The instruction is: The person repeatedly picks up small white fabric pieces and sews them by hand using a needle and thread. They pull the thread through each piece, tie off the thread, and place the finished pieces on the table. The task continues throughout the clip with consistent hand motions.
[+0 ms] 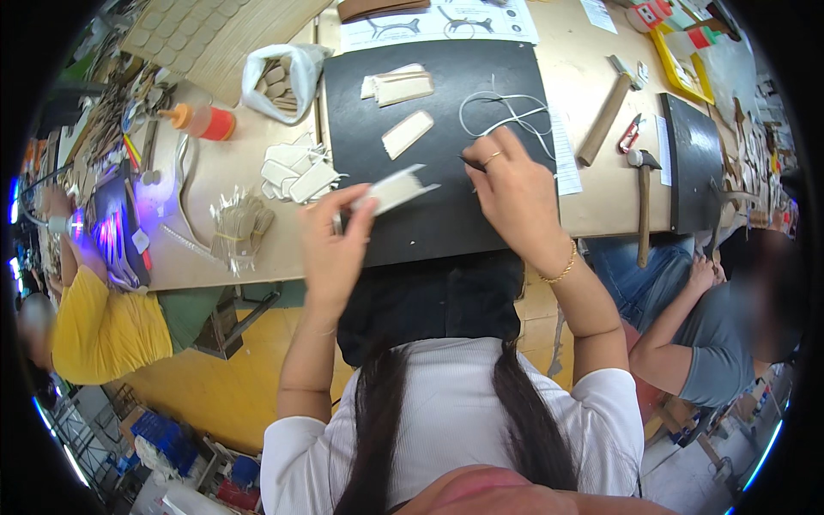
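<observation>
Left hand [333, 245]: raised over the near edge of the black mat [433, 146]; fingers curled together, thumb and fingertips pinching the near end of a pale wooden piece [393, 190]; the piece juts out to the right of the fingers, tilted, its far end over the mat and pointing toward the right hand.

Right hand [515, 193]: over the right part of the mat, just right of the wooden piece but apart from it; fingers bunched, thumb and forefinger pinching a thin dark tool [471, 161] whose tip shows to the left of the knuckles; ring on one finger, bracelet at the wrist; a white cord [506, 116] lies looped on the mat just beyond the knuckles.

On the mat, farther off: one flat wooden slat [407, 134]; a small stack of like pieces [397, 86] beyond it.

On the tan table [584, 51], left of the mat: a heap of pale cut pieces [296, 172]; a bundle of thin sticks [240, 225]; a white bag of wooden parts [279, 77]; a clear bottle with an orange cap [202, 120].

Right of the mat: a wooden block [603, 120]; a red-handled cutter [629, 135]; a hammer [643, 202], its head away from the person; a second dark mat [693, 159].

Far edge: a printed paper sheet [438, 24].

Other people: one in a yellow top [99, 330] at the left; one in a grey top [717, 343] at the right.
</observation>
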Demonstrator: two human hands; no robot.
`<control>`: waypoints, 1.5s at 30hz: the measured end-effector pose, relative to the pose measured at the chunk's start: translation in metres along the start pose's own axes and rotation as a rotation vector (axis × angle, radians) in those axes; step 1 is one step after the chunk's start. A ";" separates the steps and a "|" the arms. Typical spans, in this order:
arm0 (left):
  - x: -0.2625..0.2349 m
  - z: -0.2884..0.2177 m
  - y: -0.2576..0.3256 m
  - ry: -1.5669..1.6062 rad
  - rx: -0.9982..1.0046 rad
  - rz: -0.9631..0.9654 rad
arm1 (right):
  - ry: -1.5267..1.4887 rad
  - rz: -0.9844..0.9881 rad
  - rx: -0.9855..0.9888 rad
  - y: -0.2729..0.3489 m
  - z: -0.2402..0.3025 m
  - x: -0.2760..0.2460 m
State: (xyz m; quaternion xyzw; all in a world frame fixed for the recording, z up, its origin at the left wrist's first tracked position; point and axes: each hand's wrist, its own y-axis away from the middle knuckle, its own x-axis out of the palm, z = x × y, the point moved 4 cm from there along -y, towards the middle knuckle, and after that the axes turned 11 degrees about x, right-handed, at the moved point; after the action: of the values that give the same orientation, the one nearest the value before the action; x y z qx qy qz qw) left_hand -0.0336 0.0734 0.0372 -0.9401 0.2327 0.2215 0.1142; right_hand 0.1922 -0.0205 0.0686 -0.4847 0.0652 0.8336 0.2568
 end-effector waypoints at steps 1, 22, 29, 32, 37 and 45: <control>-0.016 -0.001 -0.005 -0.197 0.114 -0.102 | -0.067 -0.027 0.025 -0.001 -0.009 -0.009; 0.134 -0.038 -0.045 -0.511 0.443 0.198 | -0.020 0.085 0.255 -0.098 -0.078 0.007; 0.065 -0.042 -0.013 -0.235 0.419 0.339 | -0.354 -0.250 0.371 -0.119 -0.145 -0.040; 0.029 -0.036 0.012 -0.248 0.406 0.424 | -0.190 -0.405 0.433 -0.134 -0.175 -0.080; -0.041 -0.012 0.057 -0.371 0.189 0.489 | -0.202 -0.462 0.410 -0.151 -0.208 -0.125; -0.104 0.050 0.124 -0.784 0.004 0.583 | -0.302 -0.481 0.476 -0.195 -0.285 -0.159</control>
State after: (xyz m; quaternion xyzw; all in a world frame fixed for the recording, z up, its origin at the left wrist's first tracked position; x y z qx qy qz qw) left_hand -0.1944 0.0223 0.0283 -0.6815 0.4261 0.5811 0.1282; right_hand 0.5720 -0.0132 0.0812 -0.2845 0.1027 0.7730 0.5576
